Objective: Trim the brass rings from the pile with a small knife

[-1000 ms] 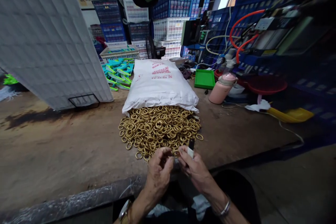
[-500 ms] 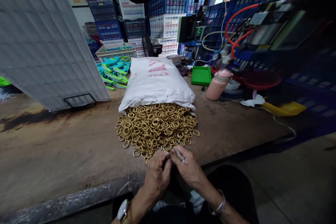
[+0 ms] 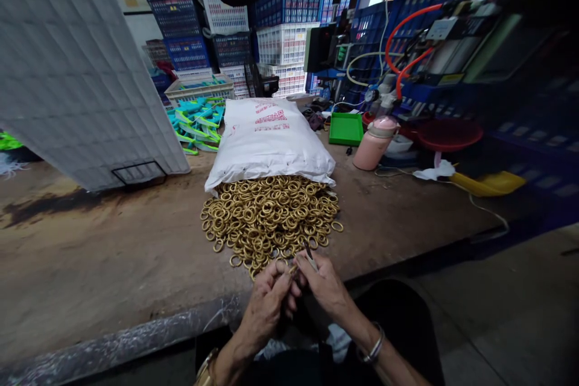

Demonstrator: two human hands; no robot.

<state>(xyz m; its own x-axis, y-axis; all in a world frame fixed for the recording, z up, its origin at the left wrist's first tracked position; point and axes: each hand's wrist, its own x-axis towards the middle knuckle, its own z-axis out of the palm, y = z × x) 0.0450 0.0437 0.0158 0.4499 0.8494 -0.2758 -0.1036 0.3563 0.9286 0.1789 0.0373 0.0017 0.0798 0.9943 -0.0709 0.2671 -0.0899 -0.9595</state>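
While the left hand point(image 3: 268, 301) pinches a ring point(image 3: 293, 268), the right hand point(image 3: 325, 289) grips (apparently) a tool point(image 3: 310, 257)

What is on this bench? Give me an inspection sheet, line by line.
Surface: worn brown workbench, stained dark at left.
Job's things: heap of brass rings spilling from white sack.
Clutter: pink bottle, green tray, yellow scoop, teal plastic parts.
Hands: left hand and right hand meet at the heap's near edge; right pinches a small blade-like tool.
Cables: orange hoses; thin cord.
Surroundings: stacked crates.
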